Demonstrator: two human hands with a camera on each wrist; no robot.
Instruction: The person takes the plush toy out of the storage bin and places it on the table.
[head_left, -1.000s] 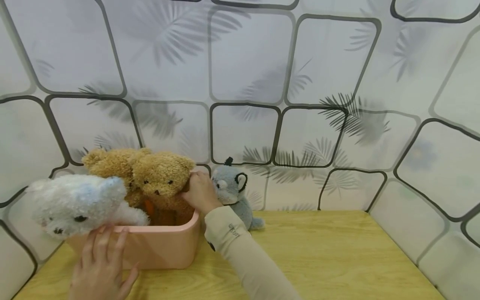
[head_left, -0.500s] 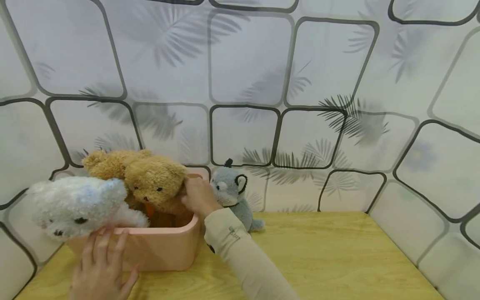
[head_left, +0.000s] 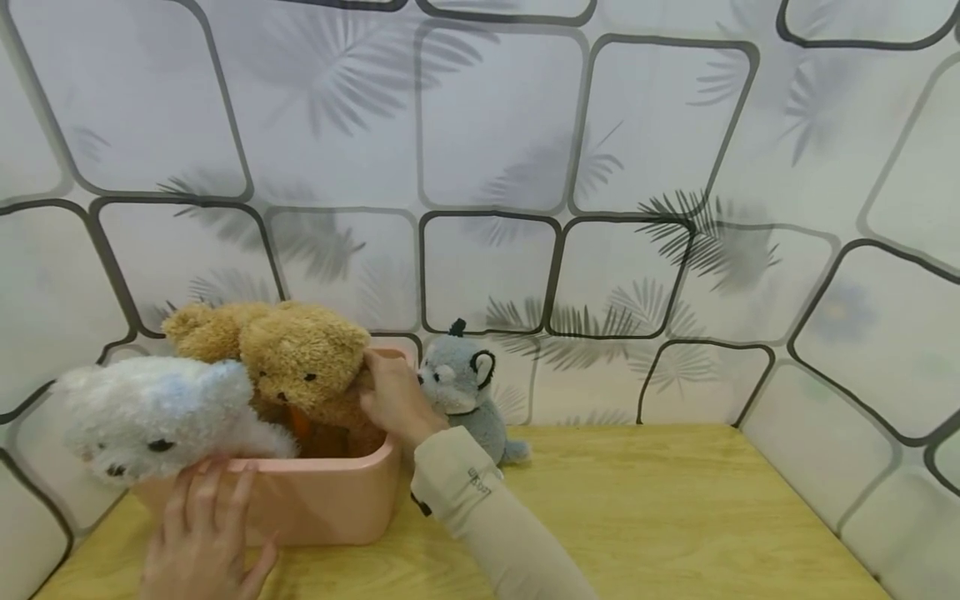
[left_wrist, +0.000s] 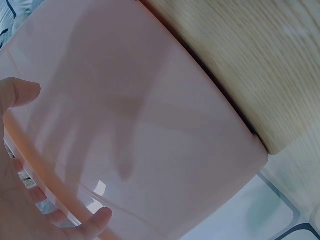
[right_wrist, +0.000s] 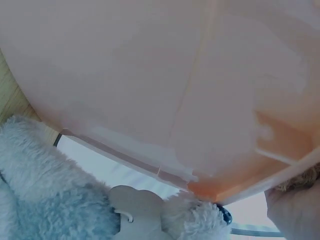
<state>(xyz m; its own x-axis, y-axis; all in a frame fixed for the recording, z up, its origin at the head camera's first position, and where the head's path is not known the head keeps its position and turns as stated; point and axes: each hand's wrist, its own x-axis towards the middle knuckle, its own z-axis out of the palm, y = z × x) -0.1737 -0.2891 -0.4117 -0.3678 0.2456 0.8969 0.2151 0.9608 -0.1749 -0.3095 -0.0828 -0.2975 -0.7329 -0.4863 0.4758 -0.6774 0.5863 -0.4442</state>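
Note:
In the head view, my right hand (head_left: 397,398) reaches over the right end of a pink plastic bin (head_left: 330,504) and grips the side of a curly brown teddy bear (head_left: 303,350). Its fingertips are hidden against the fur. The bear leans left inside the bin. My left hand (head_left: 202,525) rests at the bin's front wall with spread, fairly straight fingers on the rim; the left wrist view shows the thumb (left_wrist: 22,94) outside the wall. A white and pale blue plush animal (head_left: 150,408) lies over the bin's front left corner, face down toward the rim.
A second brown plush (head_left: 206,329) sits behind the bear in the bin. Right of the bin, a grey-blue husky plush (head_left: 483,425) sits close to my right wrist, against the patterned wall (head_left: 630,275). The yellow wood-grain table (head_left: 675,508) extends to the right.
The teddy bear's head has shifted left and tipped lower into the bin, with my right hand moving slightly along with it. My left hand and the white plush stay in place.

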